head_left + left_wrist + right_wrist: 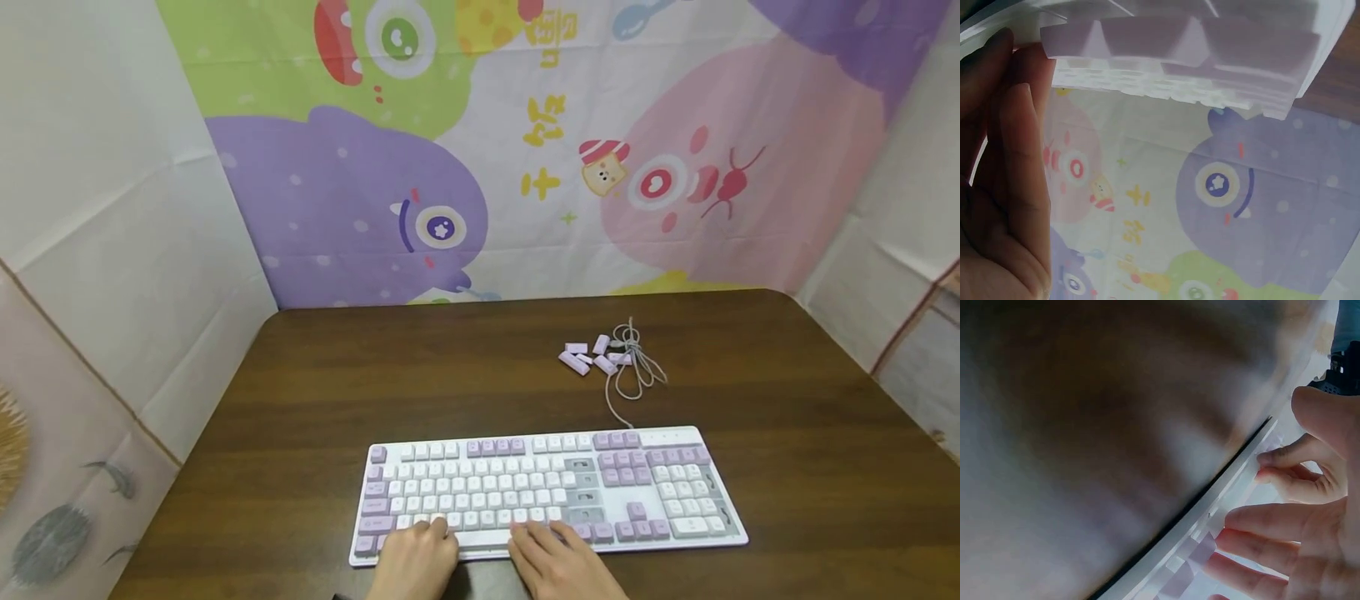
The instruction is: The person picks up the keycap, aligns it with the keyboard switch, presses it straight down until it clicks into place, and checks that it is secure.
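Note:
A white and lilac keyboard [491, 481] lies near the front of the brown table. At the left end of its long white space bar [482, 539] is my left hand [417, 557], thumb and a finger brought together on the bar in the right wrist view; the exact contact is partly hidden. My right hand [558, 560] rests at the bar's right end, its fingers [1272, 520] nearly straight against the front keys and the thumb apart. Grey gaps [585, 497] without keycaps show left of the arrow block.
Several loose lilac keycaps [574, 362] lie behind the keyboard, beside a bundled grey cable [633, 367] that runs to its back edge. A cartoon-printed cloth [525, 242] hangs behind the table [420, 375].

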Available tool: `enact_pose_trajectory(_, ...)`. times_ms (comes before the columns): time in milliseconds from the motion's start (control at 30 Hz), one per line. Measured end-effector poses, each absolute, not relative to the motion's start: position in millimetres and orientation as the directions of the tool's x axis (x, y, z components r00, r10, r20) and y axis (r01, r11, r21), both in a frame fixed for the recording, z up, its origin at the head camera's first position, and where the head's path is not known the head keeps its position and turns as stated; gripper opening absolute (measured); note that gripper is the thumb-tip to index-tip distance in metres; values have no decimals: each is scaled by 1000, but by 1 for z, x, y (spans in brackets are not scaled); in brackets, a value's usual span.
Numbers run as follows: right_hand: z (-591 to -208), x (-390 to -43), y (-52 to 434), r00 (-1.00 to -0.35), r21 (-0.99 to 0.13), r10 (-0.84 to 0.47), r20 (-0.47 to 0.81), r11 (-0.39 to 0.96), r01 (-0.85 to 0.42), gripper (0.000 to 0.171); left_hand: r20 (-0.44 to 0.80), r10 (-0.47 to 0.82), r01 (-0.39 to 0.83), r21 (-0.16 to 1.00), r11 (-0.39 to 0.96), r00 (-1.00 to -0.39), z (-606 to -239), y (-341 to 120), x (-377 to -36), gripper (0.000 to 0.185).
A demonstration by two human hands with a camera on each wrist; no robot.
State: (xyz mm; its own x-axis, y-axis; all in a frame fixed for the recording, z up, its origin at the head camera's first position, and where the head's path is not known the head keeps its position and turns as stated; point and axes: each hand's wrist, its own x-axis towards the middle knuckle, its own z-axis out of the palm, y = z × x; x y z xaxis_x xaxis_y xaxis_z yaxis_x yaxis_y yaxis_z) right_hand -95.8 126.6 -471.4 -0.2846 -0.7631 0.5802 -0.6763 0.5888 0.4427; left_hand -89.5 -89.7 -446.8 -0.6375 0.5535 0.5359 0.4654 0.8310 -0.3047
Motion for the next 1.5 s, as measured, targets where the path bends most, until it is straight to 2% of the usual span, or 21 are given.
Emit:
enact_pose_trajectory(67,-472,-96,124,-284,432,-761,583,587,-684,47,524,526,461,-261,848,-670,-446,-93,-88,18)
enact_pose_trajectory(167,-473,-97,120,-267,435,-766,585,574,-694,43,440,416,414,-107,904,-796,-443,-102,-81,23)
enact_pose_trajectory(267,-473,-97,117,-251,442,-774,582,559,-701,42,310,204,232,55,971,-929,-441,-115,-72,42)
enact_pose_trajectory(333,-473,-97,115,-248,445,-778,576,554,-704,41,215,48,73,110,991,-975,-440,-126,-69,64)
enact_pose_trajectory(433,-472,-97,113,-256,445,-785,564,549,-708,40,98,-115,-102,126,987,-989,-441,-140,-69,95)
enact_pose_trajectory(500,-470,-98,114,-259,446,-793,552,543,-711,39,46,-139,-133,112,985,-989,-443,-147,-71,103)
enact_pose_trajectory(600,-467,-98,115,-264,439,-804,532,529,-726,42,5,-127,-125,122,985,-992,-447,-151,-74,100)
enact_pose_trajectory(700,-462,-100,118,-260,428,-817,515,508,-748,48,19,-110,-106,132,986,-994,-448,-152,-76,97)
enact_pose_trajectory(800,-454,-104,124,-272,367,-822,500,486,-793,45,52,-103,-95,137,986,-993,-448,-152,-76,95)
enact_pose_trajectory(900,-441,-109,132,-365,174,-794,485,497,-850,36,104,-78,-67,110,992,-992,-448,-152,-77,94)
enact_pose_trajectory(967,-430,-118,138,-466,43,-746,475,549,-835,34,128,-65,-53,94,994,-990,-447,-151,-78,95)
enact_pose_trajectory(1033,-420,-132,145,-579,-61,-672,461,627,-777,32,135,-58,-47,87,995,-989,-447,-151,-78,95)
enact_pose_trajectory(1133,-408,-165,157,-744,-157,-540,394,758,-633,30,113,-65,-53,102,993,-991,-447,-151,-79,95)
enact_pose_trajectory(1233,-403,-205,172,-857,-229,-421,295,840,-492,28,81,-70,-60,114,992,-994,-446,-150,-80,95)
enact_pose_trajectory(1333,-403,-241,185,-912,-239,-341,229,888,-392,25,57,-73,-66,124,990,-996,-445,-148,-81,95)
enact_pose_trajectory(1500,-412,-279,196,-936,-171,-292,197,930,-326,14,41,-71,-65,121,991,-997,-445,-143,-83,95)
